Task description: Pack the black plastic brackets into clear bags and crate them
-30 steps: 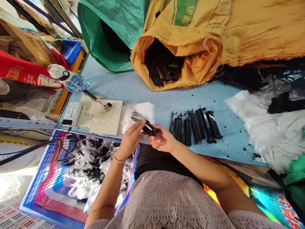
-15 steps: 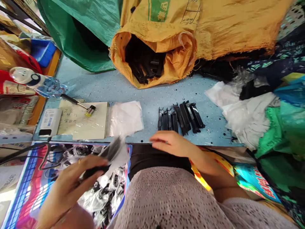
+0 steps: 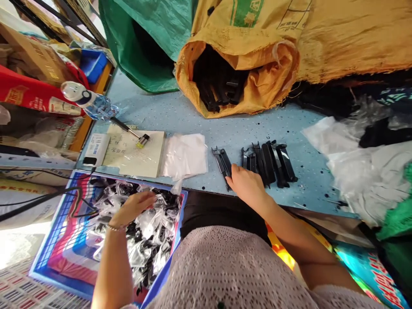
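My right hand (image 3: 247, 184) has its fingertips closed on the lower end of a black plastic part (image 3: 222, 166), which lies a little left of a row of similar black parts (image 3: 269, 164) on the blue table. My left hand (image 3: 137, 207) is over the basket (image 3: 59, 223), fingers stretched out, and nothing shows in it. Beneath it are several black parts in clear plastic bags (image 3: 148, 231). A stack of clear plastic bags (image 3: 186, 155) lies on the table between my hands.
An orange woven sack (image 3: 273, 96) holding black parts opens toward me, beside a green sack (image 3: 141, 64). On the left are a cardboard piece (image 3: 148, 161), a small hammer-like tool (image 3: 128, 130), a white box (image 3: 96, 148) and a bottle (image 3: 96, 105). White cloth or plastic (image 3: 360, 163) lies right.
My left hand has let go of the bagged black part over the basket. My right hand has taken hold of a black part, now apart from the row. The view has shifted left.
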`<state>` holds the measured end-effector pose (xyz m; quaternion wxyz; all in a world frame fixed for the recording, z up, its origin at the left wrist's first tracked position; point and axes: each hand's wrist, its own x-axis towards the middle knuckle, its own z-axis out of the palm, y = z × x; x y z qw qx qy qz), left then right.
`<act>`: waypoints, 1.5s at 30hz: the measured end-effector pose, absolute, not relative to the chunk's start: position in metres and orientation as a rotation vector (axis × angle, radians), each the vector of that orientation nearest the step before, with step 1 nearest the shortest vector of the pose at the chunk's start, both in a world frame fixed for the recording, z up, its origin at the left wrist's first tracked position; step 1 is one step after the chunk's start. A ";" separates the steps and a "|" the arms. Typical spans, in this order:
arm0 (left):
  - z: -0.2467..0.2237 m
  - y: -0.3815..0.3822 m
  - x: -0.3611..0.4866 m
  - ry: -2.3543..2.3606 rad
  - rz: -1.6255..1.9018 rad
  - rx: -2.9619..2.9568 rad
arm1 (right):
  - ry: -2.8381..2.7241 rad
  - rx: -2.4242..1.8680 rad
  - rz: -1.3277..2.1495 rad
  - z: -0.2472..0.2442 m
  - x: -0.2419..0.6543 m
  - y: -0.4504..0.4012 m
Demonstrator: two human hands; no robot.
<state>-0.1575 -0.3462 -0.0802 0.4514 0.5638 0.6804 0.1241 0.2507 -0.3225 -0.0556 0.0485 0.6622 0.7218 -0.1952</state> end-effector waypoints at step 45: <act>-0.064 -0.325 -0.006 1.021 0.727 2.267 | 1.101 1.860 -3.333 -0.096 0.197 -0.311</act>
